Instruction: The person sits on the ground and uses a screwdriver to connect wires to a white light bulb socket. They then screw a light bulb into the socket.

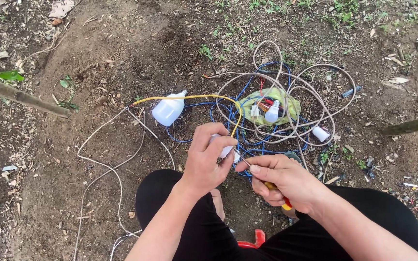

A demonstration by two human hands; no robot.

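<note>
Both hands are closed: my left hand (208, 157) pinches a small white socket (228, 151), my right hand (281, 180) grips a screwdriver (273, 187). Socket looks light, brittle plastic; best held by its body, off the wires (247, 123).

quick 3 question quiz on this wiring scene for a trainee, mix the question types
1. True or false: the right hand holds a screwdriver with a yellow and red handle.
2. Multiple choice: the left hand grips A) a small white lamp fitting B) a hammer C) a roll of tape.
3. Fill in: the large white bulb lies on the bare ____, left of the tangle of blue and beige wires.

Key
1. True; its thin shaft points at the fitting.
2. A
3. soil
</note>
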